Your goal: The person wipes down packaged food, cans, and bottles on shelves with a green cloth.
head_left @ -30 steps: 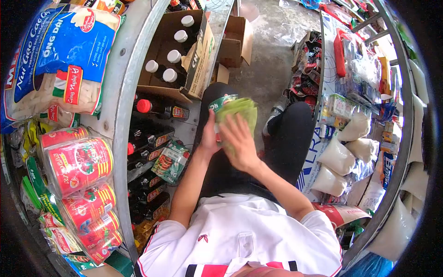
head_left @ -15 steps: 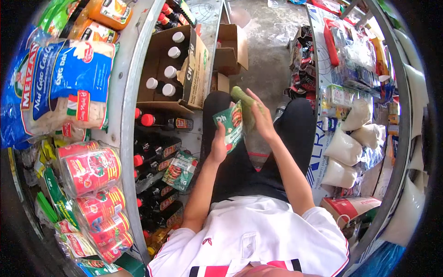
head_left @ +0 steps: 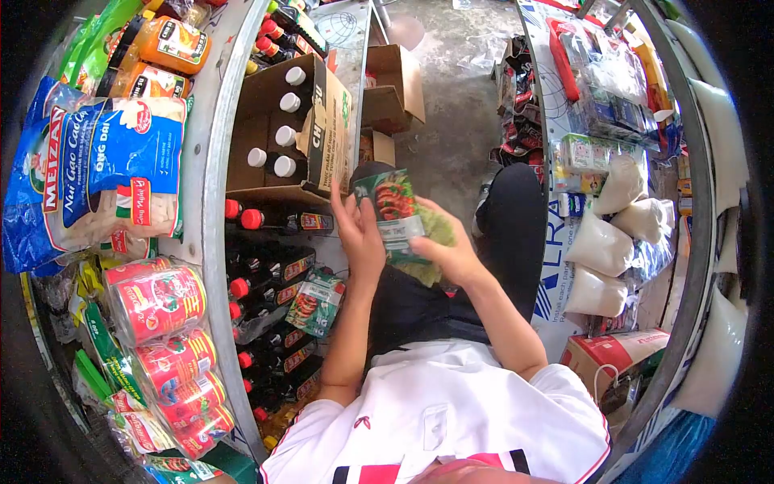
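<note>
Green packet (head_left: 393,210), green cloth (head_left: 438,229), both in right hand (head_left: 453,256)
</note>
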A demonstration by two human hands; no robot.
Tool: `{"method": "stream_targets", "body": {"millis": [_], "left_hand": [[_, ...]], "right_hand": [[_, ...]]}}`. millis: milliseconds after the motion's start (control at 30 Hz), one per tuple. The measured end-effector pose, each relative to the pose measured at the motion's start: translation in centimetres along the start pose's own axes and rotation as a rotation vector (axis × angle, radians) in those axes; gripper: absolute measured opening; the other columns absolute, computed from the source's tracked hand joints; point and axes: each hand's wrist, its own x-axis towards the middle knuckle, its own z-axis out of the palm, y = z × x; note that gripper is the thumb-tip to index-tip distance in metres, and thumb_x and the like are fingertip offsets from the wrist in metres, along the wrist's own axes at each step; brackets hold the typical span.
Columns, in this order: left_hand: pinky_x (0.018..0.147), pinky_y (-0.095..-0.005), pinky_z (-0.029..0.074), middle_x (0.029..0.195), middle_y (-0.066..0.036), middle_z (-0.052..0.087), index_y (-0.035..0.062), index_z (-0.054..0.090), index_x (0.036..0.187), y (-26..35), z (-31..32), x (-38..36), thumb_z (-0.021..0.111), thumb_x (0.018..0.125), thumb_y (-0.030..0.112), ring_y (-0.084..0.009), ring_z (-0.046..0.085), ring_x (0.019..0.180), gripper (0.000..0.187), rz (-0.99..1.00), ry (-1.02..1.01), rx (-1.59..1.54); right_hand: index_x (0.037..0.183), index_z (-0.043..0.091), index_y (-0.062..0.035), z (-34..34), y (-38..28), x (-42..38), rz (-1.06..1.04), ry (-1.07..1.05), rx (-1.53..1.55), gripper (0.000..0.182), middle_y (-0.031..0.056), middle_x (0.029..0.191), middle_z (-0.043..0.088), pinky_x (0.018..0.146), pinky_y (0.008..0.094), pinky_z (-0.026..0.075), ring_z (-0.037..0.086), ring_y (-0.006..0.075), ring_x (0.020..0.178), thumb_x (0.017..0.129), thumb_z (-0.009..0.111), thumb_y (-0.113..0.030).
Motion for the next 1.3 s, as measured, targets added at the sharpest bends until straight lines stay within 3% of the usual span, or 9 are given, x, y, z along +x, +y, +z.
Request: {"method": "stream_targets", "body": {"millis": [167,300,400,633,733,1000,1100,1233,1300], "left_hand": [[0.11,-0.0412,0.043,0.158,-0.023,0.04,0.0055,0.018,0.164,-2.0,-0.8,-0.2,0.051,0.111,0.028,-0.0324,0.052,0.136,0.067,0.123,0.11,0.113],[0.116,-0.0435,0.039,0.159,-0.011,0.044,0.0098,0.027,0.163,-3.6,-0.8,-1.8,0.03,0.107,0.066,-0.0265,0.05,0.138,0.08,-0.228,-0.212,-0.565],[0.116,-0.0444,0.041,0.151,-0.008,0.053,0.0118,0.046,0.151,-5.5,-2.3,-1.8,0.034,0.105,0.07,-0.0255,0.052,0.137,0.075,-0.476,-0.152,-0.894],[0.122,-0.0486,0.034,0.164,-0.008,0.038,0.021,0.032,0.162,-4.2,-2.6,-1.0,0.026,0.106,0.07,-0.0289,0.04,0.149,0.076,-0.691,-0.213,-0.921],[0.119,-0.0515,0.037,0.164,-0.007,0.039,0.0216,0.032,0.162,-5.2,-2.4,-0.7,0.027,0.103,0.074,-0.0304,0.04,0.149,0.079,-0.68,-0.234,-0.969],[0.121,-0.0485,0.036,0.162,-0.018,0.04,0.007,0.034,0.16,-6.4,-2.6,-0.9,0.028,0.1,0.078,-0.035,0.039,0.149,0.093,-0.624,-0.313,-0.889],[0.122,-0.0527,0.033,0.164,-0.024,0.034,0.0095,0.028,0.164,-6.5,-2.4,-0.2,0.029,0.095,0.084,-0.0415,0.039,0.148,0.102,-0.686,-0.679,-1.322],[0.121,-0.0507,0.035,0.163,-0.017,0.038,0.0116,0.031,0.162,-6.3,-2.4,-0.2,0.026,0.1,0.078,-0.0349,0.042,0.147,0.091,-0.607,-0.548,-1.207],[0.121,-0.05,0.035,0.162,-0.014,0.04,0.0142,0.034,0.161,-5.5,-2.6,-0.3,0.027,0.102,0.076,-0.0326,0.043,0.147,0.086,-0.725,-0.407,-1.088]], "right_hand": [[0.144,0.057,0.0013,2.6,-0.4,0.5,-0.054,0.223,-0.327,0.05,0.0143,0.128,0.07,0.098,0.0291,0.051,0.066,0.0159,0.114,0.095,0.068,-0.003],[0.148,0.054,-0.0037,3.3,0.5,0.9,-0.388,0.198,-0.743,0.054,0.022,0.14,0.064,0.107,0.0356,0.047,0.061,0.0285,0.132,0.096,0.067,-0.005],[0.155,0.043,-0.0054,4.1,2.1,0.4,-0.411,-0.148,-1.08,0.068,0.0216,0.166,0.031,0.124,0.0535,0.029,0.027,0.0436,0.154,0.096,0.068,-0.027],[0.153,0.047,-0.0073,2.8,4.1,6.0,-0.529,-0.271,-1.283,0.064,0.0238,0.166,0.03,0.125,0.058,0.021,0.025,0.0481,0.154,0.097,0.064,-0.032],[0.154,0.049,-0.0132,2.6,4.8,6.8,-0.516,-0.025,-1.416,0.063,0.027,0.166,0.027,0.125,0.0625,0.014,0.018,0.051,0.155,0.095,0.066,-0.026],[0.153,0.049,-0.0127,2.5,5.7,-1.9,-0.42,-0.274,-1.343,0.07,0.0207,0.167,0.029,0.123,0.0616,0.022,0.026,0.0472,0.153,0.087,0.071,-0.023],[0.152,0.049,-0.013,4.1,4.9,-0.3,-0.435,-0.331,-1.34,0.069,0.0137,0.167,0.033,0.124,0.0602,0.023,0.027,0.0438,0.154,0.087,0.07,-0.024],[0.149,0.053,-0.0118,3.5,3.9,4.9,-0.483,-0.331,-1.332,0.063,0.0128,0.166,0.035,0.125,0.0589,0.022,0.028,0.038,0.155,0.089,0.068,-0.024],[0.15,0.051,-0.0116,1.8,4.2,6.2,-0.44,-0.118,-1.313,0.063,0.0134,0.166,0.035,0.125,0.059,0.022,0.029,0.039,0.154,0.09,0.067,-0.021]]}}
